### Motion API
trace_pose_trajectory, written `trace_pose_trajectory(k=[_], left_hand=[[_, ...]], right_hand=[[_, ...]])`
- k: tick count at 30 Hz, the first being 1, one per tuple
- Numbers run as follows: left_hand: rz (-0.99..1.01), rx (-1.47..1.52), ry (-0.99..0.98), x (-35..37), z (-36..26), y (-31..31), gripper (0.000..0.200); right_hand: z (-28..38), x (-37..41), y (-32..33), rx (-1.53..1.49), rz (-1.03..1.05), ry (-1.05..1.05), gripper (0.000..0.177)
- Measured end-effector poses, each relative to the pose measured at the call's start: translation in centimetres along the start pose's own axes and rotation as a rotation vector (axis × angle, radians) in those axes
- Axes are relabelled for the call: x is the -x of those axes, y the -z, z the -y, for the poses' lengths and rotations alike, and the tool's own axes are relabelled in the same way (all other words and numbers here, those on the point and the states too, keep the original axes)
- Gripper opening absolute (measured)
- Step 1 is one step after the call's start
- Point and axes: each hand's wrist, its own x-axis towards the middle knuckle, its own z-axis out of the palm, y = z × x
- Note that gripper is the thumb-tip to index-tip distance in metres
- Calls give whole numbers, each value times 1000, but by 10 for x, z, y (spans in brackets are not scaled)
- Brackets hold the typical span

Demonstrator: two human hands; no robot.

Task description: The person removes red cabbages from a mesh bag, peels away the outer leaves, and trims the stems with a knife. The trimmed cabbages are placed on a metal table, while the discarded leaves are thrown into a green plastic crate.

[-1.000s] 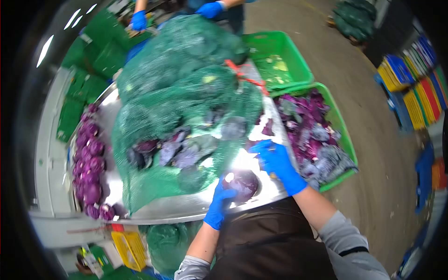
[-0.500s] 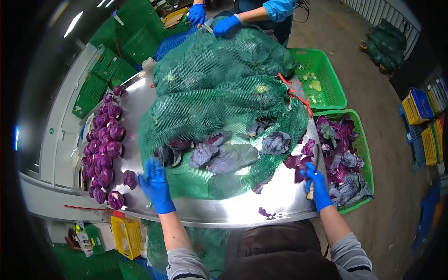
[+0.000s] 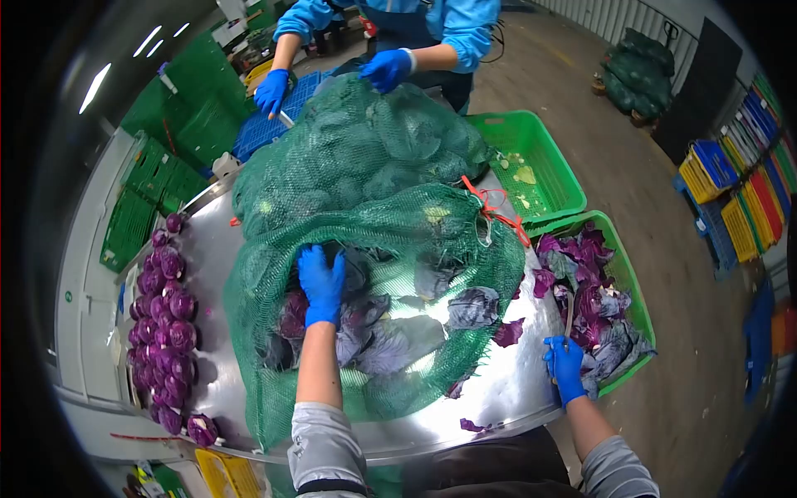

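Observation:
My left hand [image 3: 321, 284], in a blue glove, reaches into the mouth of a green mesh bag [image 3: 332, 226], its fingers apart at a dark cabbage under the net edge. My right hand [image 3: 565, 367], also gloved in blue, is closed around a knife [image 3: 569, 314] at the table's right edge, blade pointing away. Loose purple leaves [image 3: 403, 344] lie on the mesh between my hands. On the left side of the metal table [image 3: 220, 332], trimmed purple cabbages [image 3: 170, 332] stand in a cluster.
Across the table a co-worker [image 3: 407, 33] in blue gloves holds a knife by a full mesh bag [image 3: 365, 141]. A green crate [image 3: 635, 324] of purple leaves stands at the right, another green crate [image 3: 564, 178] behind it. Yellow crate [image 3: 228, 473] at lower left.
My left hand has moved from the table's left part forward and right into the bag's mouth. The net edge is lifted there. My view has shifted, and the co-worker's hands are farther apart.

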Motion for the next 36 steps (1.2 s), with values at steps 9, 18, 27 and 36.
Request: trace_pose_trajectory(k=[9, 18, 27, 36], left_hand=[[254, -145, -74, 51, -45, 43, 41], [383, 707, 543, 100, -34, 27, 44], [177, 932, 289, 192, -116, 72, 51], [608, 1021, 433, 196, -209, 41, 75]], right_hand=[[6, 3, -5, -41, -41, -10, 17], [5, -2, 0, -64, 50, -87, 15], [-19, 1, -11, -38, 362, 385, 17], [95, 43, -50, 231, 607, -64, 55]])
